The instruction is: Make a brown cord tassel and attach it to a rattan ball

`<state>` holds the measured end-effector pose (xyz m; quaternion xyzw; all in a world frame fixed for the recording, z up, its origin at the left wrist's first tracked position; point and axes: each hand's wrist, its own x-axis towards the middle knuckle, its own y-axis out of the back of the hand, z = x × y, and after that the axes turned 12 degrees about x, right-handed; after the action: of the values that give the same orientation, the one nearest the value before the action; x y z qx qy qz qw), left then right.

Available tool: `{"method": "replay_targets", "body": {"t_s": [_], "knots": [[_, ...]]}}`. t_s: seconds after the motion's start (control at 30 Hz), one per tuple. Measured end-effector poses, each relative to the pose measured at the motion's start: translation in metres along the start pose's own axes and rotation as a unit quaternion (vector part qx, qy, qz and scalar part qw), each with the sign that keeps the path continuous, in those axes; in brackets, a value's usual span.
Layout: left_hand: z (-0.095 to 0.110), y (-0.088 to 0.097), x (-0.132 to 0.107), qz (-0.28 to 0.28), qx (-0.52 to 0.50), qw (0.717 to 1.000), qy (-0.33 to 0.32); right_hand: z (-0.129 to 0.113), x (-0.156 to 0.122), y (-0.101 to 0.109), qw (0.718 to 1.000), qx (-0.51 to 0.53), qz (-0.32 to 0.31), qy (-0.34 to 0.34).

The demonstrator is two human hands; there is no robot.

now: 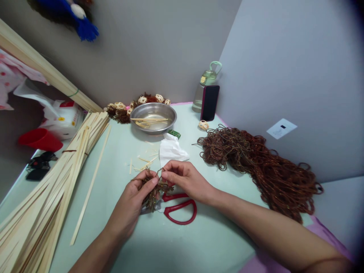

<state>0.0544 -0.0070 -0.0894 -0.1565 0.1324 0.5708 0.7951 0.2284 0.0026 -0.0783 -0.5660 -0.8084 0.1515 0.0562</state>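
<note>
My left hand [133, 201] and my right hand [184, 180] meet over the pale green table [119, 242]. Both pinch a small bundle of brown glittery cord [155, 193] between fingertips, the left gripping its bunched body, the right pinching strands at its top. Red-handled scissors [180, 208] lie on the table just under and behind the bundle, partly hidden by it. A crumpled white tissue [170, 151] lies just beyond my hands.
A large heap of brown cord [264, 170] fills the right side. Bamboo strips [51, 189] pile at the left. A steel bowl [153, 115] holds sticks at the back, with woven balls [136, 102], a phone [209, 102] and a bottle [206, 83] behind.
</note>
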Motion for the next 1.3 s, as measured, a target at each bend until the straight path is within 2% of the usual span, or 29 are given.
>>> {"method": "replay_targets", "body": {"t_s": [0.27, 0.5, 0.73, 0.97, 1.2, 1.3], "knots": [[-0.0007, 0.0013, -0.0004, -0.012, 0.006, 1.0, -0.012, 0.0033, -0.0003, -0.0005, 1.0, 0.013, 0.003, -0.017], [-0.0004, 0.0006, -0.002, -0.019, 0.009, 1.0, -0.015, 0.0012, -0.0043, -0.0021, 0.999, -0.032, 0.002, -0.044], [0.001, 0.0006, -0.0017, -0.025, -0.035, 0.999, -0.011, 0.003, -0.0033, -0.0012, 0.998, -0.038, 0.005, -0.039], [0.0049, -0.0016, -0.0029, -0.037, -0.074, 0.995, -0.05, 0.0025, -0.0036, -0.0017, 0.999, -0.011, 0.001, -0.044], [0.0044, 0.0039, -0.0039, -0.01, -0.089, 0.994, -0.056, 0.0098, -0.0017, -0.0019, 0.999, -0.002, -0.023, -0.042], [0.0002, 0.0036, -0.0021, 0.01, -0.045, 0.998, -0.053, 0.0066, -0.0001, 0.001, 0.999, -0.03, 0.012, -0.001]]}}
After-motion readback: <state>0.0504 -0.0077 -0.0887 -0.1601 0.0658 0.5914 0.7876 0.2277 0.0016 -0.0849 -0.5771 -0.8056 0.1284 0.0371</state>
